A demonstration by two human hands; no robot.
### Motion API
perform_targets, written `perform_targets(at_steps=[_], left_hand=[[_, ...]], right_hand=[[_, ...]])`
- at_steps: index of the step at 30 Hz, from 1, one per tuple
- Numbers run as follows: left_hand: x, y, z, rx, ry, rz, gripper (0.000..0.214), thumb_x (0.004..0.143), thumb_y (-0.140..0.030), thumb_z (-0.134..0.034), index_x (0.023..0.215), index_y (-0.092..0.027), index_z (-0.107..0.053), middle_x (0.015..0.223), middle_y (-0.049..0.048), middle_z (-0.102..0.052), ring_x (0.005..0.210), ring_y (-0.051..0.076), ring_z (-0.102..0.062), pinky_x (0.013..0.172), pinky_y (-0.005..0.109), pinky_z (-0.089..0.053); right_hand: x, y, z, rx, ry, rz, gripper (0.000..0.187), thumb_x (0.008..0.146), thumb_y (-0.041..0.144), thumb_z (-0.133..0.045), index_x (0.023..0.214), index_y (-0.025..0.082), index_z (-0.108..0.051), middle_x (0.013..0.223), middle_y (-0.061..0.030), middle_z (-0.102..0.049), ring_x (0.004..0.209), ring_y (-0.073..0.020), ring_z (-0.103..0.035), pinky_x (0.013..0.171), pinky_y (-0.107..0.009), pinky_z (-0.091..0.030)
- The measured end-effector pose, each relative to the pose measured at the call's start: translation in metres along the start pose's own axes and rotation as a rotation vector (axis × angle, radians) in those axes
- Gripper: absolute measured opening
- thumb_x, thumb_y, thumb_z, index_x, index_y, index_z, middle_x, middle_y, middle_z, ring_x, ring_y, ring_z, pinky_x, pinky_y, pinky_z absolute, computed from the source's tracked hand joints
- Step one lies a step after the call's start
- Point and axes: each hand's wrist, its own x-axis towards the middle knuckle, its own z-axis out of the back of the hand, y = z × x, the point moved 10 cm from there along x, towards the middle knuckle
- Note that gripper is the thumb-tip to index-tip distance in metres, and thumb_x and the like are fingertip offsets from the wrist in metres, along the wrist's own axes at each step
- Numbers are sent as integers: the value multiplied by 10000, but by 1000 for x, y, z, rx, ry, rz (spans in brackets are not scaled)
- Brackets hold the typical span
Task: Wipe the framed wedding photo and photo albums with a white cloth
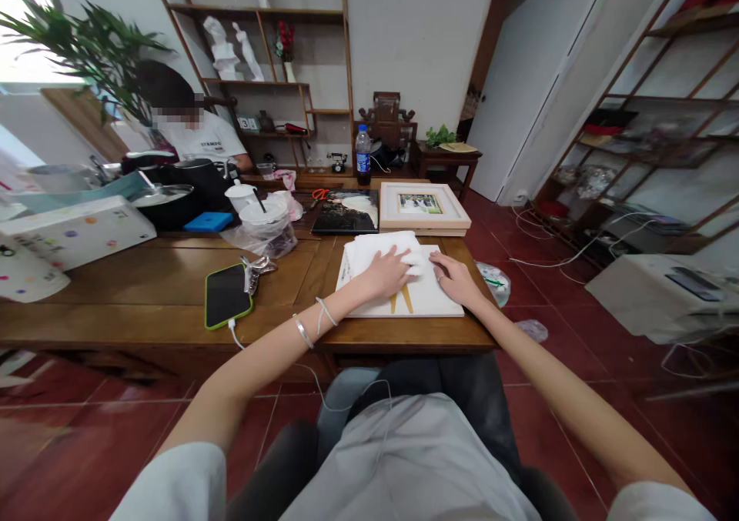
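A white flat board or frame (427, 299) with two thin yellow strips lies on the wooden table (162, 290) in front of me. A white cloth (381, 245) lies folded across its far part. My left hand (386, 273) rests flat on the cloth, fingers spread. My right hand (453, 275) lies beside it on the board, its fingers curled onto a bunched bit of the cloth. Bracelets ring my left wrist.
A phone in a green case (226, 295) charges at the left. Behind the board lie a dark photo print (346, 212) and a framed picture (423, 207). Plastic cups, a bottle (362, 154), pots and a white box crowd the far left, where another person sits. Shelves line the right.
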Motion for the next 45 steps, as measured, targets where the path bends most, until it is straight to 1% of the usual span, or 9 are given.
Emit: perform_targets(at_steps=[9, 18, 21, 25, 30, 32, 36, 40, 45], left_hand=[[-19, -25, 6, 60, 38, 13, 311, 902, -254, -395, 1137, -203, -593, 1443, 97, -317, 1304, 374, -270, 939, 556, -365], [-90, -83, 14, 66, 47, -133, 259, 864, -229, -444, 973, -178, -674, 1466, 87, -275, 1319, 392, -242, 969, 564, -334], [-106, -90, 14, 36, 74, -178, 237, 856, -248, -467, 920, -179, -685, 1484, 70, -237, 1332, 388, -214, 986, 555, -320], [-96, -72, 19, -15, 26, -169, 299, 908, -280, -385, 1051, -202, -636, 1475, 60, -263, 1334, 333, -249, 1003, 517, -317], [-50, -21, 10, -116, 65, -146, 324, 936, -295, -337, 1159, -264, -570, 1470, 54, -277, 1355, 288, -213, 1013, 488, -299], [-32, 2, 3, -144, 71, -111, 335, 936, -341, -342, 1177, -242, -551, 1473, 64, -268, 1363, 282, -184, 1029, 484, -273], [-10, 35, -6, -146, -7, 21, 379, 935, -403, -324, 1186, -216, -539, 1483, 73, -238, 1363, 302, -171, 1046, 516, -218], [-12, 35, -7, -96, -71, 67, 354, 945, -316, -310, 1186, -206, -545, 1465, 74, -284, 1347, 308, -219, 1037, 510, -246], [-47, 1, 3, -45, -35, 49, 318, 917, -220, -361, 1165, -188, -557, 1448, 94, -315, 1336, 311, -247, 1013, 515, -294]], right_hand=[[0, -2, -2, -10, -7, 4, 353, 784, 114, -452, 1081, 151, -640, 1208, -112, -597, 1166, -240, -518, 1036, -406, -360], [0, -1, -1, -24, -11, 26, 364, 787, 113, -447, 1099, 154, -631, 1196, -95, -607, 1177, -222, -509, 1037, -388, -364], [-1, -1, 0, -33, -11, 18, 363, 791, 113, -440, 1097, 136, -632, 1197, -109, -605, 1181, -226, -505, 1035, -383, -369], [0, -2, 0, -28, -17, 21, 352, 791, 117, -446, 1087, 137, -635, 1198, -112, -603, 1178, -226, -509, 1040, -386, -365], [0, -4, -2, -28, -4, 27, 349, 795, 126, -450, 1094, 144, -630, 1209, -112, -596, 1177, -229, -510, 1041, -394, -364], [0, -5, -2, -33, -6, 26, 344, 798, 130, -450, 1090, 148, -632, 1213, -111, -593, 1175, -231, -512, 1039, -402, -365], [0, -3, -3, -30, 0, 33, 341, 800, 135, -451, 1089, 136, -631, 1214, -124, -590, 1173, -238, -513, 1038, -408, -364], [0, -3, -3, -35, 12, 18, 344, 809, 141, -439, 1096, 107, -624, 1215, -147, -585, 1180, -237, -506, 1041, -396, -360], [0, -4, -3, -29, 6, 20, 350, 802, 138, -449, 1106, 148, -622, 1225, -111, -585, 1193, -226, -495, 1049, -397, -349]])
